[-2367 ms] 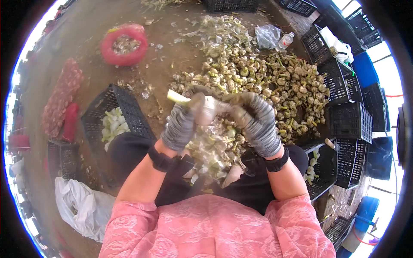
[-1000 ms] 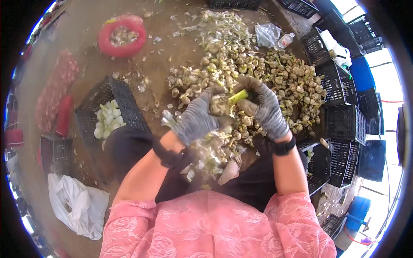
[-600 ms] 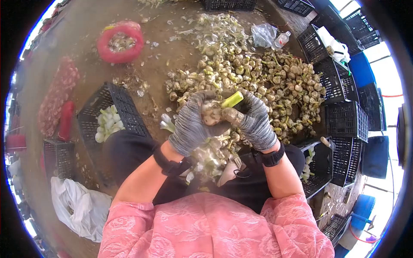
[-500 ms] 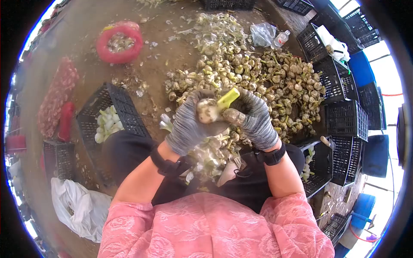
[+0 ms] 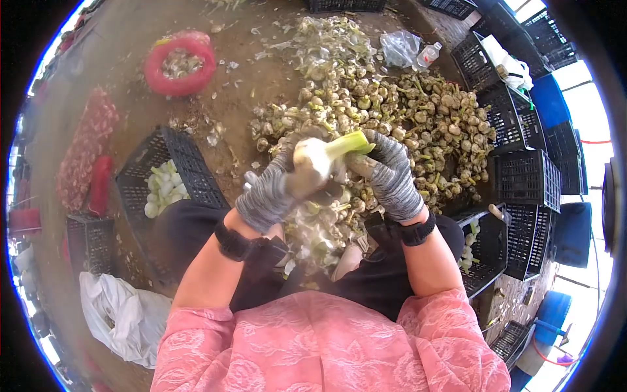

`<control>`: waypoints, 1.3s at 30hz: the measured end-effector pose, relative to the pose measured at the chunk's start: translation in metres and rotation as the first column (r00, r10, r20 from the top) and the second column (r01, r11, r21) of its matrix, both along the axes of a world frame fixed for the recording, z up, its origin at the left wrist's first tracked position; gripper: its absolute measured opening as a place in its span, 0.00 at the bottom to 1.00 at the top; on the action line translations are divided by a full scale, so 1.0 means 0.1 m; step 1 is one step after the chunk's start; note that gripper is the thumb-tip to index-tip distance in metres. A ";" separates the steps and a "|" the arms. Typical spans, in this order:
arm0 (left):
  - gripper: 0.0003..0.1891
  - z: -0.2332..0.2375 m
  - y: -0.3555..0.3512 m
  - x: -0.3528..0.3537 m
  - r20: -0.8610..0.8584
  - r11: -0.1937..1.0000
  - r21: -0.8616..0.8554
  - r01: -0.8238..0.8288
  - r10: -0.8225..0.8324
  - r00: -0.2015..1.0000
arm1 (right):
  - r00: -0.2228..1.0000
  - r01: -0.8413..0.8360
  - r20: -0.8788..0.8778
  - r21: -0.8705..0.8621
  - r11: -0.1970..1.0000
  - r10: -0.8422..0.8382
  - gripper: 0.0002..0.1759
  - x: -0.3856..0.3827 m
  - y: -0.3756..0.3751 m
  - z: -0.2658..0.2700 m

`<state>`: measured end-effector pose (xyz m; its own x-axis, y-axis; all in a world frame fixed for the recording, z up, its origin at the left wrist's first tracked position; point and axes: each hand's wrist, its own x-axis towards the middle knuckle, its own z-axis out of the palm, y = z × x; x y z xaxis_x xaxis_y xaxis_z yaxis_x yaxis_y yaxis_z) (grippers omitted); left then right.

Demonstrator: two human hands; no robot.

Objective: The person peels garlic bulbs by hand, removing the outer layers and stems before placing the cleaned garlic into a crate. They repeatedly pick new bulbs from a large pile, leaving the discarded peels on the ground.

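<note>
A garlic bulb (image 5: 311, 160) with a thick green stem is held up between my two gloved hands. My left hand (image 5: 271, 189), in a grey striped glove, wraps round the bulb from the left and is partly blurred. The fingers of my right hand (image 5: 385, 173) close on the stem from the right. A large heap of garlic bulbs (image 5: 444, 117) lies on the ground just beyond my hands. Below them, between my legs, are loose pale peelings (image 5: 310, 238).
On the left stand a black crate (image 5: 196, 170) of peeled white bulbs, a red net bag (image 5: 179, 63) and a white sack (image 5: 124, 317). Black crates (image 5: 528, 179) line the right side. A clear plastic bag (image 5: 400, 49) and a bottle (image 5: 428, 55) lie beyond the heap.
The bulb has turned and now looks whiter and cleaner, with its stem pointing more to the right. My left hand has shifted slightly down and left.
</note>
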<state>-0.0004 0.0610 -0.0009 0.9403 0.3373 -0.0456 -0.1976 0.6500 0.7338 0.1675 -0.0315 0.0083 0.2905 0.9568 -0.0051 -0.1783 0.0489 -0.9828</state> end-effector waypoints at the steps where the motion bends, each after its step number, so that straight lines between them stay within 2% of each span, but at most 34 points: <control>1: 0.40 0.06 -0.09 0.01 -0.095 0.973 0.141 -0.181 0.195 0.976 | 1.000 -0.030 -0.009 -0.007 1.000 0.030 0.18 0.01 -0.01 -0.01; 2: 0.37 0.09 -0.13 0.02 -0.159 0.895 0.293 -0.336 0.392 0.906 | 0.998 -0.061 -0.017 -0.014 0.998 0.061 0.21 0.02 -0.02 -0.01; 4: 0.34 0.02 -0.02 -0.01 -0.153 0.884 0.352 -0.307 0.378 0.913 | 0.998 -0.062 -0.033 0.009 0.998 0.062 0.22 -0.02 -0.04 0.02; 5: 0.33 0.02 0.02 -0.03 -0.112 0.969 0.057 -0.239 0.244 0.963 | 0.997 -0.058 -0.049 0.034 0.998 0.060 0.22 -0.05 -0.05 0.05; 6: 0.33 0.04 0.04 -0.04 -0.029 0.963 -0.236 -0.128 0.124 0.992 | 0.996 -0.054 -0.064 0.061 0.997 0.058 0.22 -0.07 -0.07 0.08; 7: 0.34 -0.05 0.05 -0.06 -0.096 0.931 -0.302 -0.204 0.183 0.978 | 0.986 -0.071 -0.153 -0.012 0.997 0.069 0.21 -0.07 -0.08 0.12; 8: 0.34 -0.07 0.05 -0.05 -0.096 0.932 -0.300 -0.205 0.184 0.978 | 0.986 -0.072 -0.153 -0.011 0.997 0.069 0.21 -0.05 -0.09 0.11; 10: 0.28 -0.10 0.05 -0.01 -0.164 0.943 -0.024 -0.333 0.325 0.932 | 0.977 -0.134 -0.176 -0.061 0.989 0.122 0.19 -0.02 -0.11 0.08; 11: 0.28 -0.18 0.07 -0.03 -0.165 0.943 -0.023 -0.331 0.323 0.932 | 0.977 -0.133 -0.178 -0.060 0.989 0.120 0.19 -0.03 -0.11 0.07; 12: 0.28 -0.22 0.09 -0.04 -0.132 0.852 0.412 -0.322 0.406 0.904 | 0.969 -0.128 -0.217 -0.019 0.992 0.121 0.19 -0.03 -0.11 0.07; 13: 0.28 -0.25 0.10 -0.05 -0.062 0.590 0.766 -0.257 0.466 0.883 | 0.959 -0.121 -0.255 0.023 0.992 0.123 0.18 -0.03 -0.10 0.06; 14: 0.28 -0.26 0.09 -0.07 -0.061 0.588 0.767 -0.256 0.465 0.883 | 0.959 -0.120 -0.254 0.025 0.992 0.123 0.18 -0.02 -0.10 0.05; 15: 0.25 -0.09 0.05 -0.07 -0.089 0.838 0.449 -0.311 0.388 0.917 | 0.915 -0.100 -0.385 0.069 0.993 0.119 0.17 0.00 -0.09 0.02; 16: 0.22 0.01 0.02 -0.07 -0.081 0.952 0.057 -0.300 0.304 0.949 | 0.853 -0.073 -0.509 0.108 0.991 0.118 0.16 -0.01 -0.09 0.04; 17: 0.22 0.02 0.02 -0.08 -0.134 0.948 0.078 -0.309 0.317 0.939 | 0.862 -0.025 -0.507 -0.041 0.999 0.000 0.14 0.03 -0.11 0.14; 18: 0.22 -0.05 0.07 -0.12 -0.135 0.949 0.078 -0.306 0.314 0.940 | 0.862 -0.022 -0.507 -0.041 0.999 -0.002 0.14 0.06 -0.10 0.12; 19: 0.23 -0.17 0.15 -0.16 0.063 0.595 0.755 -0.274 0.351 0.934 | 0.833 -0.044 -0.552 0.016 0.999 0.045 0.13 0.12 -0.07 0.10; 20: 0.25 -0.28 0.20 -0.18 0.230 -0.135 0.970 -0.202 0.234 0.945 | 0.800 -0.062 -0.592 0.075 0.995 0.094 0.12 0.15 -0.06 0.08; 21: 0.25 -0.26 0.16 -0.17 0.242 -0.189 0.962 -0.198 0.248 0.938 | 0.812 0.008 -0.584 0.019 1.000 0.005 0.14 0.11 -0.05 0.15; 22: 0.25 -0.23 0.13 -0.16 0.241 -0.189 0.962 -0.198 0.246 0.939 | 0.811 0.009 -0.585 0.019 1.000 0.004 0.14 0.15 -0.04 0.10; 23: 0.28 -0.18 0.10 -0.14 0.152 0.531 0.822 -0.203 0.139 0.979 | 0.774 0.079 -0.630 0.003 0.997 -0.060 0.14 0.22 -0.02 0.01; 24: 0.31 -0.14 0.08 -0.13 0.157 0.966 0.256 -0.034 -0.007 0.988 | 0.731 0.148 -0.672 -0.016 0.989 -0.121 0.14 0.27 -0.02 0.00; 26: 0.36 -0.09 0.04 -0.13 0.108 0.970 0.242 -0.022 -0.004 0.994 | 0.929 -0.051 -0.365 0.008 0.999 0.051 0.16 0.35 -0.06 0.06; 27: 0.36 0.03 0.00 -0.12 0.077 0.982 0.167 -0.089 0.077 0.994 | 0.968 -0.229 0.093 -0.060 0.972 0.234 0.19 0.33 -0.08 0.22; 28: 0.36 0.11 -0.01 -0.11 0.038 0.983 0.092 -0.160 0.157 0.987 | 0.760 -0.351 0.509 -0.200 0.915 0.403 0.22 0.31 -0.09 0.38; 29: 0.35 0.14 0.03 -0.13 0.006 0.972 0.148 -0.181 0.182 0.983 | 0.456 -0.549 0.699 -0.266 0.792 0.551 0.31 0.35 -0.09 0.25; 30: 0.35 0.13 0.04 -0.13 0.006 0.971 0.150 -0.184 0.185 0.983 | 0.311 -0.569 0.691 -0.415 0.710 0.653 0.37 0.33 -0.13 0.23; 32: 0.35 0.08 0.02 -0.11 0.042 0.920 0.282 -0.271 0.271 0.962 | 0.599 -0.472 0.632 -0.217 0.855 0.491 0.39 0.25 -0.12 0.20; 33: 0.35 0.05 0.01 -0.09 0.040 0.922 0.278 -0.270 0.270 0.962 | 0.784 -0.383 0.448 -0.195 0.903 0.429 0.37 0.19 -0.11 0.20; 34: 0.37 0.03 0.00 -0.05 0.041 0.855 0.422 -0.302 0.314 0.948 | 0.915 -0.285 0.238 -0.197 0.938 0.327 0.36 0.11 -0.10 0.23; 35: 0.39 0.00 0.00 -0.02 0.051 0.764 0.559 -0.323 0.357 0.933 | 0.968 -0.248 -0.006 -0.123 0.961 0.249 0.27 -0.01 -0.10 0.31; 36: 0.39 -0.05 0.01 0.00 0.052 0.763 0.560 -0.322 0.355 0.933 | 0.969 -0.247 -0.006 -0.121 0.961 0.248 0.27 -0.05 -0.09 0.30; 38: 0.36 -0.18 0.01 0.04 0.090 0.683 0.593 -0.427 0.470 0.878 | 0.925 -0.133 0.340 -0.134 0.982 0.172 0.18 -0.09 -0.08 0.22; 39: 0.33 -0.20 0.02 0.00 -0.032 0.726 0.582 -0.367 0.471 0.881 | 0.934 -0.098 0.334 -0.105 0.990 0.128 0.11 -0.11 -0.07 0.17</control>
<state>-0.0004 0.0625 -0.0205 0.6914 0.7109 0.1289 -0.1944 0.0113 0.9809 0.1568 -0.0390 0.0257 0.1789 0.9838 -0.0087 0.1667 -0.0390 -0.9852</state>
